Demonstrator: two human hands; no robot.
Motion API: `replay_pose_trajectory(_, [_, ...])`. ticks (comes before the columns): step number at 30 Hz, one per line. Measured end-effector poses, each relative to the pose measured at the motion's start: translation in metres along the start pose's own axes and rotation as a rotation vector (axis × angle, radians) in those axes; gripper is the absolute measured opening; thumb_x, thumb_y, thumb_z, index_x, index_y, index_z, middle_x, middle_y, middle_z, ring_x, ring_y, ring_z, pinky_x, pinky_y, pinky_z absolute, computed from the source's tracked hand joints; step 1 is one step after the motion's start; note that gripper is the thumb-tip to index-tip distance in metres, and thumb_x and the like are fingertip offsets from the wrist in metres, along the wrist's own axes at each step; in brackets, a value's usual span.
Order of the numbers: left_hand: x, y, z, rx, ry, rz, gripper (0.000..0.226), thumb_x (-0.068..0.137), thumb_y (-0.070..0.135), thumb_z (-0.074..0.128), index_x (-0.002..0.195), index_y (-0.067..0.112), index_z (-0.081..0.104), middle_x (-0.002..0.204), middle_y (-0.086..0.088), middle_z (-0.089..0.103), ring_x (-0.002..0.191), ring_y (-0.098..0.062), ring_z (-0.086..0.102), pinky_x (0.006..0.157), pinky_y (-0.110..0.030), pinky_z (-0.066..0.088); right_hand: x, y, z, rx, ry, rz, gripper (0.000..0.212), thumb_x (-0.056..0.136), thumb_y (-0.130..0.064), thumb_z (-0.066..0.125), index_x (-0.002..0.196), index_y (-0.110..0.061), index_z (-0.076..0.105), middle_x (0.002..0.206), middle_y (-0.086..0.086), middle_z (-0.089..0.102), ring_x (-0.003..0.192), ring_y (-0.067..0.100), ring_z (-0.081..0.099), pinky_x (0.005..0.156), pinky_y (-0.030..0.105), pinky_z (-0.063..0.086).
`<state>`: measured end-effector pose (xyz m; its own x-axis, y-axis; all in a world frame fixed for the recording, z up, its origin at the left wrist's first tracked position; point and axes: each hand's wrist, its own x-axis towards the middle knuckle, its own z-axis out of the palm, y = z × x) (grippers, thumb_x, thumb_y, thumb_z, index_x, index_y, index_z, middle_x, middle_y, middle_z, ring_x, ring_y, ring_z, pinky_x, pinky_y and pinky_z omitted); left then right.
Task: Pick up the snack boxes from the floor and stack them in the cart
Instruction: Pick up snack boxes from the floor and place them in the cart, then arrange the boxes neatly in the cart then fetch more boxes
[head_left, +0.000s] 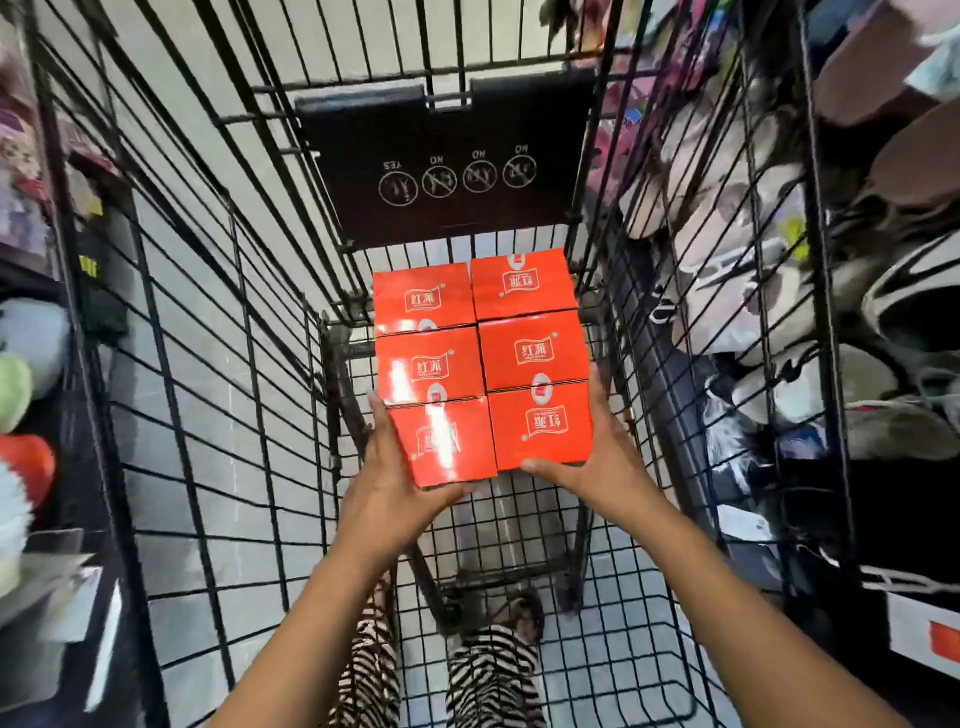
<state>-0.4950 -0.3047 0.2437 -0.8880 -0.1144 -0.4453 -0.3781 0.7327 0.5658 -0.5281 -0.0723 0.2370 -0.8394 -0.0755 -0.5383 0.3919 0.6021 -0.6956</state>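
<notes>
Wire walls of the cart (151, 338) close in on both sides of the fingers, with a narrow gap to the left wall and less to the right one. Nearer than the fingers the grid of the basket floor (524, 525) lies bare, and beyond them a black flap (447, 171) with printed symbols shuts off the far end. Both arms reach forward and down into the basket. The left hand (387, 483) lies against the left side of the near-left box (441, 441), its fingers (378, 410) straight along that side and the thumb hooked round the near edge, gripping it. The right hand (608, 467) mirrors this on the near-right box (543, 423), fingers up the right side and thumb along the near edge, clasping it. These two sit edge to edge in a block of six red snack boxes (483, 358), two across and three deep, the rest just beyond the fingertips and reaching to the flap. Whether the held pair rests on the grid cannot be told. Outside the right wall, shoes (753, 234) fill shelves.
</notes>
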Motion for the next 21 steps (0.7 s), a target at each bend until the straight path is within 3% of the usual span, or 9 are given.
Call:
replay_pose_trajectory(2, [-0.002,0.003,0.001,0.03,0.003,-0.014,0.137,0.061,0.069,0.073,0.137,0.039,-0.037,0.15,-0.005,0.035,0.128,-0.03,0.046,0.096,-0.043,0.045,0.0,-0.001,-0.001,0.001,0.001,-0.007,0.134,0.063,-0.049,0.085,0.147,-0.045,-0.02,0.151,0.002,0.033,0.133,0.017,0.041,0.109,0.037,0.038])
replay_pose_trajectory(6, [0.004,0.0,0.0,0.0,-0.004,-0.006,0.14,0.053,0.073,0.074,0.134,0.046,-0.037,0.144,-0.008,0.043,0.125,-0.029,0.049,0.095,-0.047,0.047,-0.005,-0.005,-0.005,-0.119,0.012,0.033,0.132,0.066,-0.057,0.079,0.145,-0.042,-0.024,0.151,0.01,0.026,0.134,0.025,0.038,0.107,0.041,0.039])
replay_pose_trajectory(8, [0.006,0.002,0.0,-0.008,-0.002,-0.008,0.142,0.048,0.078,0.073,0.138,0.045,-0.033,0.144,-0.013,0.042,0.128,-0.031,0.046,0.098,-0.051,0.044,-0.014,-0.012,-0.005,-0.185,0.09,0.091,0.127,0.07,-0.061,0.073,0.15,-0.029,-0.02,0.155,0.013,0.016,0.139,0.03,0.029,0.112,0.044,0.034])
replay_pose_trajectory(10, [0.004,0.01,0.003,0.059,-0.006,-0.033,0.139,0.057,0.069,0.076,0.145,0.029,-0.024,0.149,-0.026,0.027,0.136,-0.039,0.031,0.108,-0.052,0.034,-0.033,-0.021,-0.005,-0.148,0.179,0.128,0.117,0.078,-0.056,0.07,0.153,-0.019,-0.012,0.157,0.012,0.01,0.142,0.03,0.025,0.114,0.041,0.03])
replay_pose_trajectory(12, [-0.005,0.021,0.005,0.175,0.015,-0.06,0.128,0.069,0.058,0.075,0.148,0.012,-0.015,0.149,-0.037,0.014,0.139,-0.045,0.018,0.114,-0.051,0.023,-0.063,-0.031,-0.005,-0.099,0.249,0.112,0.108,0.083,-0.05,0.068,0.154,-0.02,-0.007,0.159,0.008,0.007,0.143,0.027,0.024,0.113,0.036,0.028])
replay_pose_trajectory(13, [-0.011,0.029,0.005,0.212,0.022,-0.037,0.122,0.071,0.059,0.072,0.149,0.006,-0.006,0.147,-0.039,0.016,0.137,-0.047,0.019,0.113,-0.052,0.022,-0.081,-0.035,-0.004,-0.087,0.284,0.089,0.103,0.084,-0.048,0.067,0.154,-0.022,-0.004,0.159,0.006,0.006,0.143,0.025,0.023,0.113,0.033,0.027])
replay_pose_trajectory(16, [-0.033,0.061,-0.003,0.176,0.013,0.157,0.105,0.069,0.068,0.065,0.142,0.003,0.026,0.134,-0.032,0.045,0.125,-0.047,0.039,0.102,-0.055,0.036,-0.143,-0.048,-0.001,-0.032,0.355,0.047,0.089,0.089,-0.044,0.062,0.154,-0.031,0.002,0.16,-0.008,0.002,0.144,0.013,0.018,0.111,0.021,0.017])
replay_pose_trajectory(18, [-0.063,0.088,-0.013,0.091,-0.019,0.339,0.095,0.077,0.052,0.067,0.146,0.004,0.021,0.141,-0.027,0.04,0.131,-0.042,0.035,0.107,-0.053,0.032,-0.183,-0.052,0.004,-0.007,0.455,0.019,0.078,0.091,-0.044,0.06,0.152,-0.031,0.014,0.158,-0.007,0.009,0.143,0.01,0.018,0.117,0.023,0.016])
replay_pose_trajectory(21, [-0.116,0.127,-0.026,0.055,-0.019,0.638,0.083,0.084,0.034,0.068,0.148,0.008,0.022,0.147,-0.018,0.036,0.135,-0.033,0.034,0.111,-0.05,0.029,-0.239,-0.045,0.017,0.028,0.729,0.023,0.063,0.09,-0.047,0.055,0.145,-0.032,0.026,0.152,0.001,0.026,0.141,0.015,0.025,0.117,0.033,0.026])
